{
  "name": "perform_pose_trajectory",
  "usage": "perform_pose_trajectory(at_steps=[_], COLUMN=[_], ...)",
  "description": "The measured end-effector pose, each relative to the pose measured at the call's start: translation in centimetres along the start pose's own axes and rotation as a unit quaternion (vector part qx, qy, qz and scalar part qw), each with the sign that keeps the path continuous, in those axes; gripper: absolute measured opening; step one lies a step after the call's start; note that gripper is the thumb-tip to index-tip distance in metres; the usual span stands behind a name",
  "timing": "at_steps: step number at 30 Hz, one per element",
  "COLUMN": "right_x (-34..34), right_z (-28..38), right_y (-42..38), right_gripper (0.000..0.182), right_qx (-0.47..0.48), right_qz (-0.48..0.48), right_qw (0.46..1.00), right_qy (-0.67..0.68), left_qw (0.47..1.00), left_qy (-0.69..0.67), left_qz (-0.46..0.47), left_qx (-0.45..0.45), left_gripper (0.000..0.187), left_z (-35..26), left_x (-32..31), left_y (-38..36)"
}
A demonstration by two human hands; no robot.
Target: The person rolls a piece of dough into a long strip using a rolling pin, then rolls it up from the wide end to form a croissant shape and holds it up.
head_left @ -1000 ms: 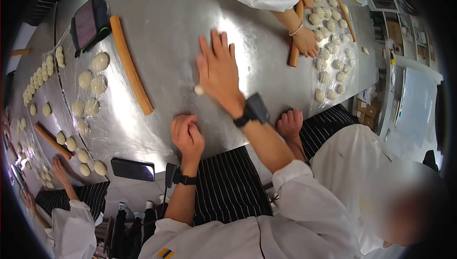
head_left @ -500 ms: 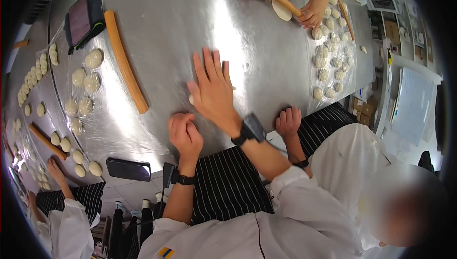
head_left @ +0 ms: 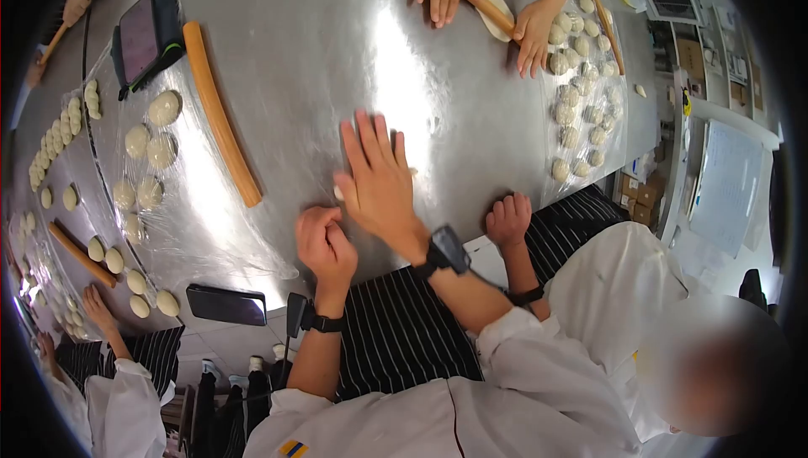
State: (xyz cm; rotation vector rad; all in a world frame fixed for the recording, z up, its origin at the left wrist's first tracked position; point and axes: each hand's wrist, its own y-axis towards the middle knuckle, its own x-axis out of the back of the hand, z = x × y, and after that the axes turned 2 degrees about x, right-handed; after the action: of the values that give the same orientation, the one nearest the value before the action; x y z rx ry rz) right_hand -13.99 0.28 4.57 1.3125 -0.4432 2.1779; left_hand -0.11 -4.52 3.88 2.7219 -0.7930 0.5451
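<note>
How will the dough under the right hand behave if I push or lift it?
The dough, pale bits of it showing either side of the flat right hand, looks raw and soft, so it would probably sag if lifted. Pushed, it may well roll or slide, since the metal table looks smooth and shiny.

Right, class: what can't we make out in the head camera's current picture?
All in the head view:
Pale dough: the right hand covers most; bits show either side, so one piece or two is unclear.
Left hand: its curled fingers hide whether it holds anything.
Co-worker's hand, upper left: the lens's dark edge cuts off the arm.
White board: any writing is too small.
</note>
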Motion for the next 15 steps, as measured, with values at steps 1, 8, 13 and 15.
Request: perform_pose_trajectory(at_steps=[1, 8, 13, 15], right_x=[0.2, -0.6, 2.3, 1.8], right_z=[0.1, -2.6, -3.4, -3.5], right_y=[1.5, 13.5, 12.3, 11.3], right_gripper=[0.074, 0.060, 0.059, 0.065], right_qx=[-0.004, 0.064, 0.016, -0.003], right_qz=[0.003, -0.100, -0.135, -0.131], right_qw=[1.000, 0.992, 0.990, 0.991], right_qy=[0.002, -0.032, -0.022, -0.012], left_qw=[1.000, 1.000, 0.991, 0.998], left_qy=[0.002, -0.001, -0.089, -0.001], left_qz=[0.004, -0.017, -0.038, -0.047], left_qx=[0.003, -0.006, 0.097, 0.044], left_gripper=[0.022, 0.023, 0.023, 0.027], left_z=[-0.1, -0.1, -0.3, -1.3], left_x=[0.1, 0.1, 0.1, -0.7], left_y=[-0.1, 0.2, 1.2, 4.3])
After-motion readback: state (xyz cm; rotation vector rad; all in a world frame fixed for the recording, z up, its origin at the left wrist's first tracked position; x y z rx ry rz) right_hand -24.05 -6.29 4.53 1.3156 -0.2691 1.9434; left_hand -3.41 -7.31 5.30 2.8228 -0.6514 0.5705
